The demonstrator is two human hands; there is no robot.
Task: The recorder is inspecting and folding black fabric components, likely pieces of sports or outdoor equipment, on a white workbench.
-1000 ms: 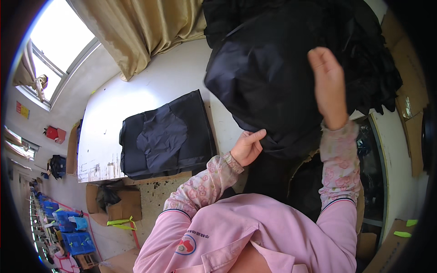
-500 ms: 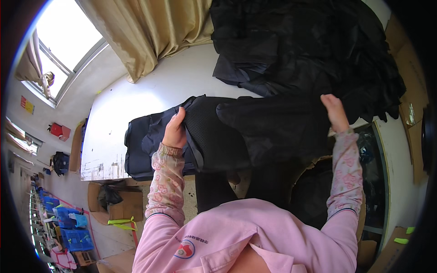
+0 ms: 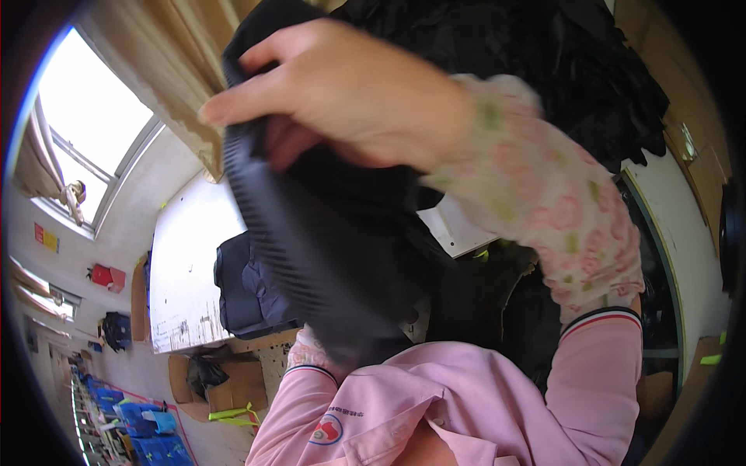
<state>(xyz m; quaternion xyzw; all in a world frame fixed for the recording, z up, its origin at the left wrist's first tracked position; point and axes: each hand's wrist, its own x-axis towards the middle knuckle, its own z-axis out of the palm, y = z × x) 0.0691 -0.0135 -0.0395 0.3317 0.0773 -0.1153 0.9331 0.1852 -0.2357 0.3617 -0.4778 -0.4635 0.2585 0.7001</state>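
Raised high and close to view, my right hand [image 3: 350, 89] grips the upper edge of a black fabric piece [image 3: 334, 256], its thumb and fingers around the cloth. The piece hangs down in front of me, blurred by motion, with a ribbed or mesh strip along its left side. Only the patterned sleeve [image 3: 308, 351] of my left arm shows at the lower left; the hanging cloth hides that hand. Behind it, a stack of dark folded fabric pieces [image 3: 252, 287] lies on the white table [image 3: 190, 272].
A large heap of black cloth [image 3: 575, 70] covers the far right of the table. Gold curtains [image 3: 148, 62] hang beside a window. Under the table's left edge stands a cardboard box [image 3: 233, 384] with a black bag in it. Blue bins [image 3: 159, 450] line the floor at lower left.
My right hand has swung up and leftward, lifting the black fabric piece off the table. My left hand has dropped toward me and out of sight behind the cloth. The view has shifted slightly.
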